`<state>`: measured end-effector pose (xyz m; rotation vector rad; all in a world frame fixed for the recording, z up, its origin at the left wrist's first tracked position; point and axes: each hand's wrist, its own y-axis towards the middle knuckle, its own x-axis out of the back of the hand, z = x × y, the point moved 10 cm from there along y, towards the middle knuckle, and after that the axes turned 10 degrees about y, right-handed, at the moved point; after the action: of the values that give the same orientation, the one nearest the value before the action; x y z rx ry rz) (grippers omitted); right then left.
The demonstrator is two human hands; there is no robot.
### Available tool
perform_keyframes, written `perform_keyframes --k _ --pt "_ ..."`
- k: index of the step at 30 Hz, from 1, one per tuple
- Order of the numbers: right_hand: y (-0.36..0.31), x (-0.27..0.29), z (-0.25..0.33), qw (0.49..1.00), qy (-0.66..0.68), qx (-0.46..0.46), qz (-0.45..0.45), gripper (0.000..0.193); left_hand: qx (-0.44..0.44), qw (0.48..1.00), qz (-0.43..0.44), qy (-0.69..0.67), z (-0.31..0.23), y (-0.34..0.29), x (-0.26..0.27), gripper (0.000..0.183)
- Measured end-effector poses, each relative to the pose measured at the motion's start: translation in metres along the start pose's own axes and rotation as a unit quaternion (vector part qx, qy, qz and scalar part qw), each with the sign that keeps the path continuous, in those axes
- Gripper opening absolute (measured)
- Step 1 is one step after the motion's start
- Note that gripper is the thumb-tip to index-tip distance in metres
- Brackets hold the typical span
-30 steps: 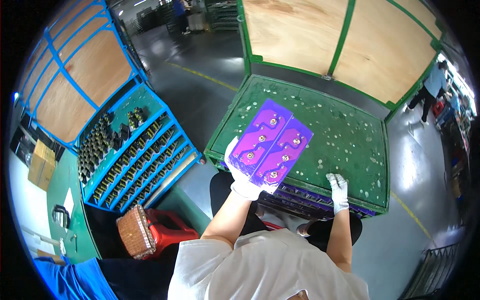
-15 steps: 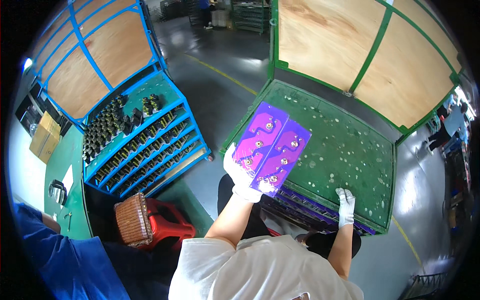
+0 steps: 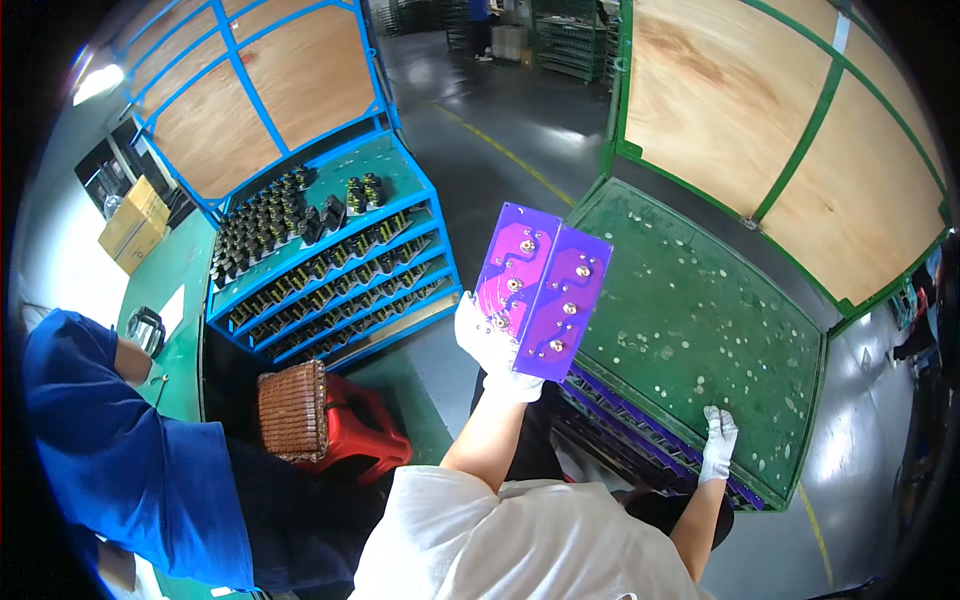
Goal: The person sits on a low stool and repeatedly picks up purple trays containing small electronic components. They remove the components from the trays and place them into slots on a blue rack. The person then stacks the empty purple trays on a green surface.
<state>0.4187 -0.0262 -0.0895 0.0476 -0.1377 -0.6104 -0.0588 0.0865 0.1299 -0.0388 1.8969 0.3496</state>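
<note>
My left hand (image 3: 490, 345), in a white glove, holds two purple circuit boards (image 3: 541, 288) side by side, lifted above the left corner of the green cart (image 3: 700, 300). Each board carries several round metal studs. My right hand (image 3: 717, 440), also gloved, rests on the cart's near edge with nothing in it. Under that edge, stacked purple boards (image 3: 640, 430) show in the cart's lower racks.
A blue rack cart (image 3: 330, 270) with rows of dark parts stands to my left. A wicker-topped red stool (image 3: 320, 415) sits by my legs. A person in blue clothing (image 3: 130, 460) is close on the left. Plywood panels framed in green and blue stand behind the carts.
My left hand has carried the purple boards leftward, from over the green cart top to its left corner. My view has swung left, and the person in blue has come into view.
</note>
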Motion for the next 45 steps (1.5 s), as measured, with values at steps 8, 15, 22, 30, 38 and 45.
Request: perform_keyframes --k 8,15,22,30,38,45 --pt "-0.002 -0.004 0.006 1.000 0.003 -0.002 0.024 0.033 -0.220 0.931 -0.059 0.286 -0.050 0.002 0.011 0.039" --pt "0.002 0.007 -0.006 0.999 -0.042 0.011 -0.008 0.037 -0.434 0.651 -0.101 0.615 -0.077 -0.024 -0.005 0.052" --pt "0.004 0.001 0.002 0.999 -0.039 0.032 0.006 0.035 -0.446 0.769 -0.036 0.457 -0.104 -0.025 -0.030 0.049" --pt "0.006 -0.054 0.027 0.988 -0.117 0.046 0.088 0.036 -0.415 0.609 -0.232 0.635 -0.155 -0.034 0.019 0.053" --pt "-0.050 -0.234 0.117 0.906 -0.150 0.267 0.293 0.018 -0.226 0.920 -0.258 0.191 -0.183 -0.021 0.141 0.032" --pt "-0.068 -0.321 0.126 0.820 -0.324 0.352 0.313 0.060 -0.159 0.928 -0.315 0.120 -0.177 -0.024 0.181 0.036"
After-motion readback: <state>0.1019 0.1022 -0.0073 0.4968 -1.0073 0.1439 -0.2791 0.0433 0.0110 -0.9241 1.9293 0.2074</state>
